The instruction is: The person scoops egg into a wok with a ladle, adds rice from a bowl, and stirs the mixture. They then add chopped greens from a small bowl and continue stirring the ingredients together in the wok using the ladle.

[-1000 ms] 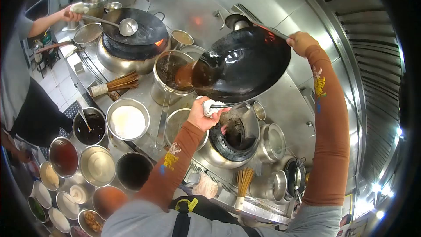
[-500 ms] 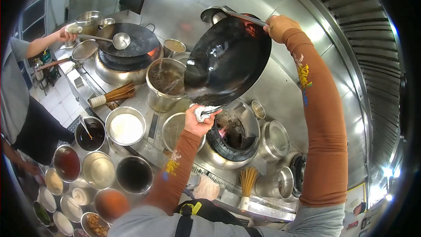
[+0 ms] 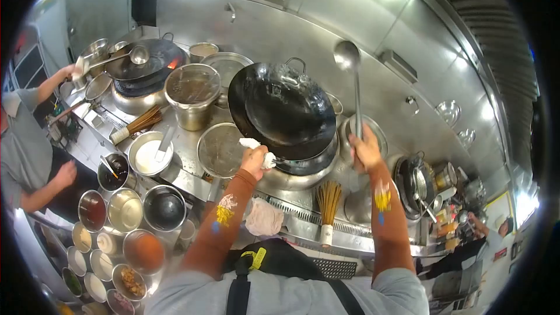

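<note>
My left hand (image 3: 255, 159) grips the near handle of a big black wok (image 3: 281, 109) through a white cloth (image 3: 256, 147). The wok is tilted toward me above the burner ring (image 3: 300, 166) and looks empty. My right hand (image 3: 366, 150) holds the shaft of a long steel ladle (image 3: 349, 64) upright, with its bowl high against the steel back wall. A steel pot of dark liquid (image 3: 192, 100) stands left of the wok.
Another person at the left holds a ladle (image 3: 129, 56) over a second wok (image 3: 146, 61). Several bowls of sauces and seasonings (image 3: 125, 210) crowd the lower left. Bamboo brushes (image 3: 327, 207) lie on the counter, a round strainer (image 3: 220, 150) sits beside my burner, and pans (image 3: 417, 184) stand at right.
The wok came away from the pot and down to the burner, less steeply tilted. My right hand left the wok's far rim and now holds the ladle upright.
</note>
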The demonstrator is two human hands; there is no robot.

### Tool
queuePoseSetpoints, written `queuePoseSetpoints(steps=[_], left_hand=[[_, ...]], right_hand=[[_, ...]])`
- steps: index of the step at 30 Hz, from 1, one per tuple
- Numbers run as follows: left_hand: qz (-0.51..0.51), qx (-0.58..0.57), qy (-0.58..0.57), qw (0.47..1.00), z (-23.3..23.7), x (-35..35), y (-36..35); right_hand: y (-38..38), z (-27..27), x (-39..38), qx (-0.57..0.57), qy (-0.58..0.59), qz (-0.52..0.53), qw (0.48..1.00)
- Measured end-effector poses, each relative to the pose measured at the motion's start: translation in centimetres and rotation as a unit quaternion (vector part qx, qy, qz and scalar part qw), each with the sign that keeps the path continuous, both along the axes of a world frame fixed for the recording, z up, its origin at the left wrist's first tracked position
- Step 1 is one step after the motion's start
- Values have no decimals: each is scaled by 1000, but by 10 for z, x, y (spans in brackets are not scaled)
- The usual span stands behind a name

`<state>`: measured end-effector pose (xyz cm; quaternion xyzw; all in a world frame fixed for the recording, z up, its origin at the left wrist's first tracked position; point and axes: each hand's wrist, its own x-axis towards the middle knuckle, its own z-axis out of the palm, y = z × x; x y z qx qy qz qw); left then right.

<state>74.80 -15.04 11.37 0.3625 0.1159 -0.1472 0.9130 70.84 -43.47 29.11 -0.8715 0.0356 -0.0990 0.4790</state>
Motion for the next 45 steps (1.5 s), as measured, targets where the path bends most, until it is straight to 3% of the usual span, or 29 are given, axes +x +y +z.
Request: queuePoseSetpoints(steps=[1,3,4,5,6,10,11,13,15,17,19,21,22,23,25,26,28,29,33,35,37,39,42,45], left_hand=[[-3,8,8,1000,-4,-3,-11],[-13,32,25,999,-9,-6,-32],[-24,37,39,998,-21,-2,-43],[-29,53,37,997,-32,5,-54],[-34,68,37,996,-45,11,-65],[-46,87,43,994,-61,25,-76],[-70,81,48,993,-69,32,-71],[-59,148,56,986,-34,14,-76],[-83,55,-9,995,-41,1,-68],[-109,111,-19,988,-10,-45,-68],[-194,198,-38,960,-18,-76,-54],[-200,367,-187,889,-88,-80,-34],[-209,526,-297,769,-90,-90,-34],[-201,655,-394,612,-86,-99,-38],[-282,823,-229,437,-78,-127,-63],[-301,826,-192,435,-80,-136,-73],[-284,849,-259,362,-101,-155,-77],[-276,857,-291,323,-103,-163,-81],[-270,837,-306,363,-107,-163,-71],[-286,822,-307,386,-98,-164,-67],[-267,810,-342,395,-90,-162,-64],[-208,800,-401,395,-87,-163,-58],[-124,680,-489,532,-76,-155,-58],[-118,614,-456,634,-52,-163,-60]], right_hand=[[-34,-27,-30,135,-17,-15,991],[-62,-34,-115,243,-1,-36,969],[-70,-40,-156,249,-16,-88,964],[-88,-48,-194,169,-6,-119,978],[-99,-58,-231,172,-42,-100,979],[-156,-65,-334,251,-22,-194,948],[-167,-59,-346,275,-17,-188,943],[-172,-60,-361,263,11,-213,941],[-181,-61,-379,244,47,-231,941],[-184,-45,-387,253,92,-252,929],[-192,-38,-385,233,127,-240,934],[-206,-40,-379,179,148,-219,948],[-212,-37,-373,138,162,-209,955],[-213,-33,-365,138,143,-192,961],[-227,-37,-356,82,173,-172,966],[-233,-42,-351,71,178,-169,967],[-237,-52,-343,54,193,-160,966],[-235,-54,-342,139,200,-193,951],[-218,-52,-343,413,162,-270,855],[-213,-51,-349,502,110,-262,817],[-218,-50,-360,657,56,-152,737],[-202,-35,-364,674,38,-156,721],[-172,-13,-358,665,33,-148,731],[-137,6,-341,675,44,-120,727]])
